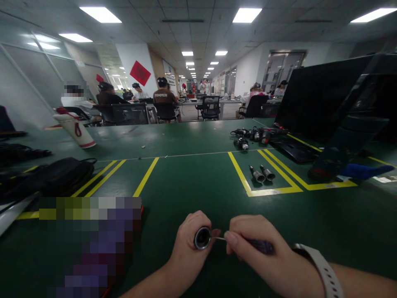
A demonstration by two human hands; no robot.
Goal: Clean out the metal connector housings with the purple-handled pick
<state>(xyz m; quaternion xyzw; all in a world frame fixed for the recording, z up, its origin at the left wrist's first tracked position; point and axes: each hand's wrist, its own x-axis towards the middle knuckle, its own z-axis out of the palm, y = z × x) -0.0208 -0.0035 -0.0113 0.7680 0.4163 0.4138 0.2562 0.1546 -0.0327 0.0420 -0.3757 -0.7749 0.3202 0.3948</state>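
My left hand [190, 244] is wrapped around a small round metal connector [202, 238], its open end facing the camera. My right hand [254, 248] pinches a thin tool with a dark handle [262, 246]; its metal tip touches the connector's rim. A pale watch strap [322, 269] sits on my right wrist. Both hands hover low over the green table [198, 186] near its front edge.
Two small metal cylinders [262, 174] lie in a yellow-taped box. Several dark connectors [254, 135] lie behind them. A black monitor [325, 99] and stand fill the right. A black bag [52, 176] and a white cup [77, 130] sit left. People sit at far desks.
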